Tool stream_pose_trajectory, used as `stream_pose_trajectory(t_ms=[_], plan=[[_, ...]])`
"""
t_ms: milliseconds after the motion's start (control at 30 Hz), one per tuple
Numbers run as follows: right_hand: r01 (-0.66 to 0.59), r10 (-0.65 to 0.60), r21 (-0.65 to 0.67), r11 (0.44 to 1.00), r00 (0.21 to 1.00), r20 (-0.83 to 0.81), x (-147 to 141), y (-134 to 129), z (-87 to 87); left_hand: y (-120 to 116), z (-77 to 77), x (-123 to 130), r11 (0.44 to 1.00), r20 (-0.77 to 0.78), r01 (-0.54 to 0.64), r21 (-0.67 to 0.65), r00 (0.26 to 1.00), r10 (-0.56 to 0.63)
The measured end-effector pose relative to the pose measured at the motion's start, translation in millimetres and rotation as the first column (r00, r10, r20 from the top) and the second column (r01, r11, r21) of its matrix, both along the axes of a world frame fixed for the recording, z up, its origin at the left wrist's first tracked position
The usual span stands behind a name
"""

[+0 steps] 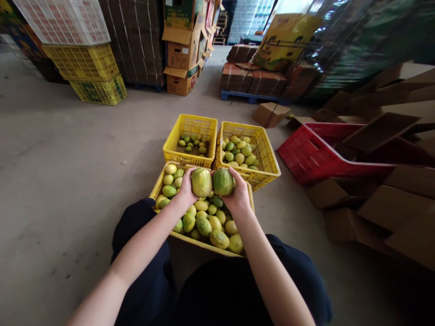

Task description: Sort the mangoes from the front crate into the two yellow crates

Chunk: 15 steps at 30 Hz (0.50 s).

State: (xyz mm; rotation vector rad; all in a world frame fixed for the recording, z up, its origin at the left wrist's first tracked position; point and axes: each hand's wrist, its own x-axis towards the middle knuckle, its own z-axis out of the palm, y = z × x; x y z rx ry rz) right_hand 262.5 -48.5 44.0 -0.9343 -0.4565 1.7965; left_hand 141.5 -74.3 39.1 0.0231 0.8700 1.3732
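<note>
My left hand point(187, 189) is wrapped around a pale yellow-green round fruit point(201, 183). Beside it, my right hand point(239, 192) grips a darker green fruit point(223, 182) with faint lengthwise ridges. Both fruits are held up side by side, close together, above the near yellow crate point(204, 245). That crate is filled with oval fruits point(204, 226) ranging from yellow to green. The exact kind of fruit is unclear. My fingers are partly hidden behind the two held fruits.
Beyond the near crate stand a left yellow crate point(190, 159) with some fruits and a right yellow crate point(272, 175) with more. A red crate point(299, 156) and loose cardboard boxes point(397, 199) lie right. Stacked crates point(84, 63) and a loaded blue pallet point(251, 97) stand behind.
</note>
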Motion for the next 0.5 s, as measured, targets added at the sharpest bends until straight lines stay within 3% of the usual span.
stream_pose_trajectory(t_ms=[200,500], plan=[[-0.021,0.02,-0.037,0.999,0.999,-0.026,7.3,7.4,12.3,-3.8,8.6,-13.2,0.996,-0.015,0.076,0.043,0.997,-0.075],[-0.014,0.002,-0.221,0.975,0.999,-0.054,17.6,14.9,21.3,-8.4,12.3,-33.9,0.999,0.007,0.045,-0.003,0.999,-0.045]])
